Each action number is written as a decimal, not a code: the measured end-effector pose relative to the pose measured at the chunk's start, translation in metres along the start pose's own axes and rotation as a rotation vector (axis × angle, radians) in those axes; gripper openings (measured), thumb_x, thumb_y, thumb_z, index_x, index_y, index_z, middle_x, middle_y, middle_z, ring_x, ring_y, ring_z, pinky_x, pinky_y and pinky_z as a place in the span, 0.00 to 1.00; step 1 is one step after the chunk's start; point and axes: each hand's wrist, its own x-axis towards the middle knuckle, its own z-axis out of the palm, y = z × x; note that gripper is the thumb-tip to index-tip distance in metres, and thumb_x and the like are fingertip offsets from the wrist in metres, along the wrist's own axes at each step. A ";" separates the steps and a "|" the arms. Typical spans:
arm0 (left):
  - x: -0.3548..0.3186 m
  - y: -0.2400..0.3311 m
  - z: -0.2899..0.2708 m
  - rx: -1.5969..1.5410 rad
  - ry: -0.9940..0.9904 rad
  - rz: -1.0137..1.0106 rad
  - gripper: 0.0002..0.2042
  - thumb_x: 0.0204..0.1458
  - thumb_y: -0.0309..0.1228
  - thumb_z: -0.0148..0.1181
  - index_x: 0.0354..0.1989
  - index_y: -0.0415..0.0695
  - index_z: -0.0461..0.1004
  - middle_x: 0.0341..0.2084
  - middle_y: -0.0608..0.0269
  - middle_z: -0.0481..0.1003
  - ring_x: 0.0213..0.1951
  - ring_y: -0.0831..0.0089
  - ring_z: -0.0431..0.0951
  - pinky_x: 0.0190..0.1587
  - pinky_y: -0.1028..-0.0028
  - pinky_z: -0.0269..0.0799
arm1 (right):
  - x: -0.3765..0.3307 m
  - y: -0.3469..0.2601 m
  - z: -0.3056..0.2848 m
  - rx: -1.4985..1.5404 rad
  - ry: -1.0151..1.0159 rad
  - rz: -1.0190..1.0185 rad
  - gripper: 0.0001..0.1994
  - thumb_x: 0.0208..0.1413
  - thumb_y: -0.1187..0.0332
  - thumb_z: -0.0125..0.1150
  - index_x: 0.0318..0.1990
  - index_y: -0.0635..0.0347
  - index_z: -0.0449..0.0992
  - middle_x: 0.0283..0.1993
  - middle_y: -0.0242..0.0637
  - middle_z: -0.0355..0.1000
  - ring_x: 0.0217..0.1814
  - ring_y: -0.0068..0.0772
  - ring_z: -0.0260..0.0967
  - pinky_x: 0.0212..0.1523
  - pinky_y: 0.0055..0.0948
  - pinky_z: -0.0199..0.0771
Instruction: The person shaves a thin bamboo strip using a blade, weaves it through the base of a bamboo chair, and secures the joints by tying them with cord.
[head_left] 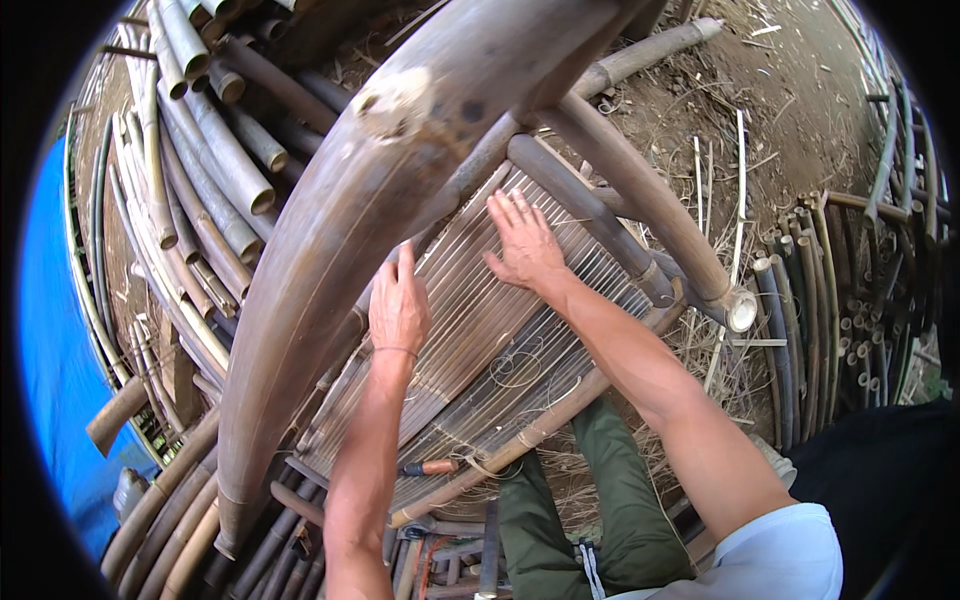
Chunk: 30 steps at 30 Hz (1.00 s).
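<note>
A panel of long, thin bamboo slats (455, 325) lies inside a frame of thick bamboo poles. My right hand (527, 243) rests flat on the slats near their far end, fingers spread and holding nothing. At the panel's left edge, beside a frame pole, is my left hand (399, 308). Its index finger is stretched out, while its other fingers are mostly hidden; I see nothing held in it. A tool with an orange-brown handle (437, 467) lies on the near part of the panel. Thin cord (517, 369) is looped loosely on the slats, right of my left forearm.
One thick bamboo pole (330, 210) crosses above the panel on the left. Cut bamboo poles (215, 170) are stacked at the far left, beside a blue tarp (60, 370). More poles (800, 310) stand at the right. Shavings litter the dirt ground (800, 100).
</note>
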 end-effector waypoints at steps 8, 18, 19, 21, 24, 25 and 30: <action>-0.100 -0.047 0.032 -0.066 0.396 -0.014 0.31 0.52 0.30 0.61 0.65 0.37 0.60 0.62 0.44 0.59 0.64 0.47 0.58 0.65 0.52 0.56 | 0.007 -0.015 0.012 -0.033 0.212 0.084 0.41 0.57 0.53 0.59 0.73 0.57 0.47 0.74 0.48 0.45 0.75 0.52 0.44 0.70 0.50 0.52; -0.198 -0.116 0.035 0.199 0.531 -0.526 0.20 0.59 0.35 0.55 0.59 0.40 0.69 0.54 0.48 0.68 0.58 0.52 0.66 0.62 0.55 0.58 | 0.018 -0.006 -0.010 -0.207 -0.024 0.073 0.44 0.50 0.54 0.62 0.72 0.61 0.47 0.76 0.42 0.42 0.72 0.51 0.50 0.65 0.49 0.61; -0.199 -0.132 0.034 0.142 0.492 -0.474 0.18 0.59 0.35 0.56 0.56 0.41 0.71 0.51 0.49 0.70 0.55 0.53 0.68 0.59 0.56 0.60 | 0.019 -0.011 -0.016 -0.202 -0.069 0.091 0.45 0.50 0.54 0.62 0.72 0.61 0.46 0.77 0.42 0.42 0.72 0.51 0.50 0.65 0.50 0.61; -0.196 -0.160 0.033 0.029 0.421 -0.359 0.14 0.60 0.37 0.56 0.50 0.42 0.74 0.43 0.52 0.74 0.48 0.55 0.72 0.54 0.58 0.64 | 0.019 -0.013 -0.019 -0.213 -0.121 0.136 0.48 0.49 0.52 0.61 0.73 0.60 0.43 0.77 0.41 0.40 0.73 0.50 0.48 0.67 0.52 0.59; -0.177 -0.194 0.049 -0.284 0.300 -0.333 0.12 0.58 0.37 0.59 0.42 0.41 0.75 0.34 0.52 0.76 0.39 0.56 0.74 0.46 0.59 0.66 | 0.023 -0.008 -0.008 -0.309 -0.113 0.194 0.50 0.49 0.50 0.62 0.74 0.57 0.40 0.78 0.40 0.38 0.74 0.50 0.47 0.68 0.56 0.56; -0.182 -0.210 0.064 -0.302 0.239 -0.370 0.12 0.57 0.37 0.60 0.42 0.41 0.75 0.33 0.52 0.76 0.39 0.56 0.74 0.45 0.59 0.67 | 0.030 -0.019 -0.006 -0.276 -0.112 0.201 0.50 0.49 0.53 0.62 0.74 0.57 0.39 0.78 0.40 0.38 0.74 0.51 0.48 0.68 0.58 0.56; -0.156 -0.135 0.061 -0.165 0.473 -0.674 0.25 0.53 0.46 0.64 0.49 0.37 0.72 0.48 0.44 0.70 0.54 0.49 0.68 0.58 0.55 0.61 | 0.012 -0.021 0.037 -0.217 0.122 0.032 0.40 0.53 0.60 0.59 0.71 0.59 0.48 0.75 0.50 0.44 0.70 0.57 0.53 0.66 0.52 0.59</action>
